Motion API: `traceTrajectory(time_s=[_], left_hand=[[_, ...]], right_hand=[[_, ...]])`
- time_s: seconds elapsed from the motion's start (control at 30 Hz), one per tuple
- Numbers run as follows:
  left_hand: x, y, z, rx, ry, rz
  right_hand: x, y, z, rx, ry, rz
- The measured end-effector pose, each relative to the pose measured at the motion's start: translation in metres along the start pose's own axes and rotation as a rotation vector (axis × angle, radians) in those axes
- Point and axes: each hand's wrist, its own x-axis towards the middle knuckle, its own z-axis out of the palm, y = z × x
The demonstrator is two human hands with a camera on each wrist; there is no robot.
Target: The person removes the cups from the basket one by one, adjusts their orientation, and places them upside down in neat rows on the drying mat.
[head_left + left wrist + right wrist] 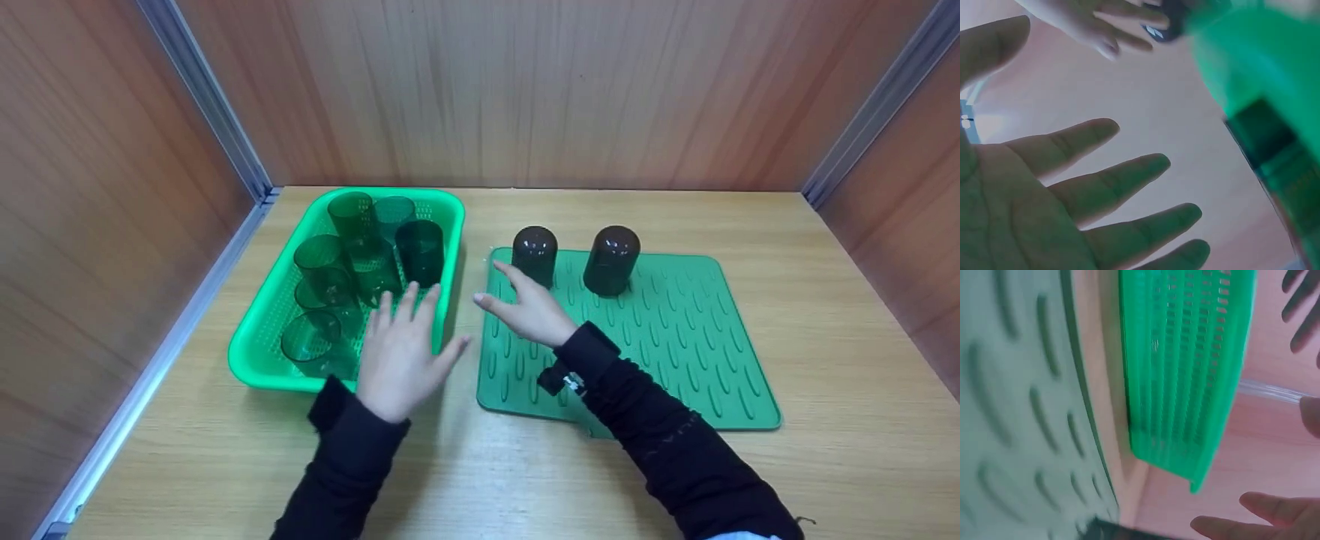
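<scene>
In the head view the left hand (401,360), fingers spread and straight, hovers over the near right corner of a green basket (259,337) and holds nothing. Several dark, see-through cups stand or lean in the basket, one of them a darker cup (420,253) beyond the fingertips. The right hand (532,309) is above the left edge of a green ridged mat (675,352), empty, thumb and index finger extended. Two dark cups, rounded end up, stand at the mat's far side: a left one (535,255) just past the right hand, and another (612,261) beside it.
Wood-patterned panels (525,90) with metal edge strips enclose the back and sides of the light wooden table (487,480). A strip of table lies between basket and mat. The right wrist view shows the basket's slotted side (1185,371) close by.
</scene>
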Motion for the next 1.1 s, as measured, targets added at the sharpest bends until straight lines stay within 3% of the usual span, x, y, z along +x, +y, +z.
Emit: traceTrajectory(time_s=[0.13, 0.33, 0.67, 0.83, 1.0, 1.1], left_hand=[[-0.001, -0.026, -0.008, 0.041, 0.026, -0.028], [-0.003, -0.058, -0.017, 0.05, 0.01, -0.086], [-0.004, -0.086, -0.031, 0.017, -0.03, -0.152], [-0.003, -0.102, -0.034, 0.008, -0.069, -0.198], [-0.005, -0.11, -0.035, 0.036, -0.06, -0.148], [-0.006, -0.109, -0.036, 0.062, -0.046, -0.109]], right_hand=[[0.009, -0.004, 0.018, 0.044, -0.072, 0.02], [0.016, -0.01, 0.043, 0.173, -0.133, 0.026], [0.018, -0.011, 0.069, 0.389, -0.117, -0.059], [0.016, -0.013, 0.075, 0.504, -0.142, -0.037], [0.016, -0.015, 0.079, 0.67, -0.171, -0.035], [0.016, -0.015, 0.08, 0.699, -0.173, -0.035]])
